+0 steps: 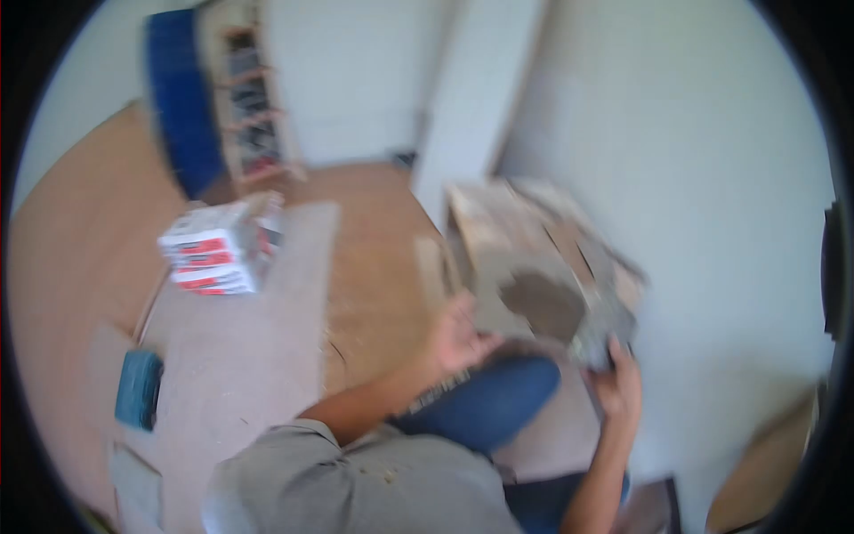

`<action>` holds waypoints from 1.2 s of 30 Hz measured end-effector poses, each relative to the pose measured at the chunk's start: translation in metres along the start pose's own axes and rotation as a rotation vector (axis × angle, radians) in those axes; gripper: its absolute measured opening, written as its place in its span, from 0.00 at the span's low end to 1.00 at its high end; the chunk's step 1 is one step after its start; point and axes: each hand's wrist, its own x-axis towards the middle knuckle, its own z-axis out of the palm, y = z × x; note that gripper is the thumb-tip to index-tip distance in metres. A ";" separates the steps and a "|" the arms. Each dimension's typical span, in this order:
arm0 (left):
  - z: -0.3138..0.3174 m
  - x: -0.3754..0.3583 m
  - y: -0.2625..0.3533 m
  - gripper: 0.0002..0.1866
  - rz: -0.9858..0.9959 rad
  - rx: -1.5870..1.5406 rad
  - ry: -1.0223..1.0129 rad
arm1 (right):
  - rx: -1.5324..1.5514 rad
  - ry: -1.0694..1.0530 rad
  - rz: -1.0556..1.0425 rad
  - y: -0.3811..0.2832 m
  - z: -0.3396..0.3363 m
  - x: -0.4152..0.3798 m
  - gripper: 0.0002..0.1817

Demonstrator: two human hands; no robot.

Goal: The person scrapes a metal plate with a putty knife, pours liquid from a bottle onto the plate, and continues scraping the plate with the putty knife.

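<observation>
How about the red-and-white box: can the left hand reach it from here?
Probably not without leaning or shifting: nothing visible blocks the way, but the box looks well off to the left, while the left hand is by the grey slab.

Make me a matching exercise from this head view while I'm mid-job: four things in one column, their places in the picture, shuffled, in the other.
Things:
1. White box with red print
2. Small teal block-shaped object
3. Tall dark-blue panel
4. Dark irregular patch on a grey flat surface

Places:
A. Nearest the left hand and right hand
B. Left side, about mid-height
C. Upper left, upright
D. Lower left

Pairs: 1-B, 2-D, 3-C, 4-A
</observation>
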 end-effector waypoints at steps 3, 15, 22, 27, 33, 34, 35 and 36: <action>-0.026 0.007 -0.003 0.47 -0.343 -0.219 -0.060 | -0.183 0.150 0.003 -0.003 -0.010 -0.019 0.24; -0.017 0.015 -0.069 0.58 -0.426 -0.201 -0.240 | -0.825 0.207 -0.504 -0.058 0.055 -0.046 0.19; -0.071 0.022 -0.079 0.57 -0.564 -0.718 -0.336 | -1.595 0.053 -0.573 -0.021 0.105 0.003 0.11; -0.064 0.031 -0.097 0.43 -0.620 -0.846 -0.335 | -1.934 0.013 -0.709 0.011 0.091 0.035 0.11; -0.065 0.061 -0.124 0.36 -0.623 -0.683 -0.387 | -1.952 0.063 -0.345 0.010 0.111 0.036 0.09; -0.060 0.064 -0.127 0.36 -0.615 -0.646 -0.379 | -1.956 0.067 -0.343 0.010 0.109 0.040 0.09; -0.057 0.068 -0.129 0.36 -0.621 -0.650 -0.382 | -2.014 0.043 -0.316 0.011 0.104 0.047 0.10; -0.055 0.071 -0.131 0.36 -0.614 -0.645 -0.429 | -2.072 0.015 -0.288 0.013 0.101 0.051 0.11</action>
